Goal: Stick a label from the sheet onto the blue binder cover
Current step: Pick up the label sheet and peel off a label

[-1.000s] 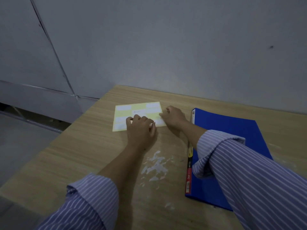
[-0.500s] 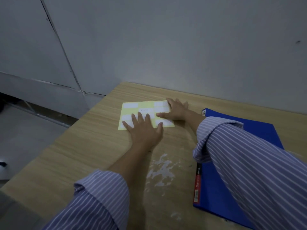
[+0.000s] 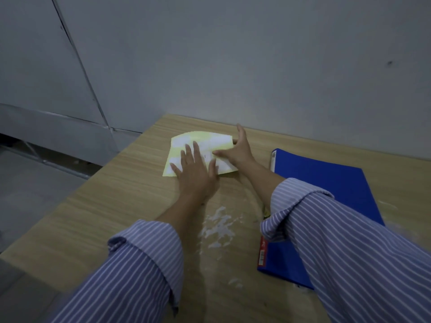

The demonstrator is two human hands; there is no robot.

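Note:
A yellow label sheet (image 3: pixel 200 141) with white labels lies at the far middle of the wooden table (image 3: pixel 112 206), its far and right edges curled upward. My left hand (image 3: pixel 196 171) presses flat on the sheet's near part, fingers spread. My right hand (image 3: pixel 238 150) holds the sheet's right edge, thumb on top and fingers behind it. The blue binder (image 3: pixel 331 190) lies closed and flat to the right, apart from the sheet. My right sleeve hides part of its cover.
White smears (image 3: pixel 219 227) mark the table between my arms. A grey wall (image 3: pixel 256 78) runs directly behind the table's far edge. The table's left edge drops off to the floor (image 3: pixel 28 183).
My left hand has uncurled and now lies flat with spread fingers. My right hand has shifted to the sheet's right edge, and the sheet's far side has bent upward off the table.

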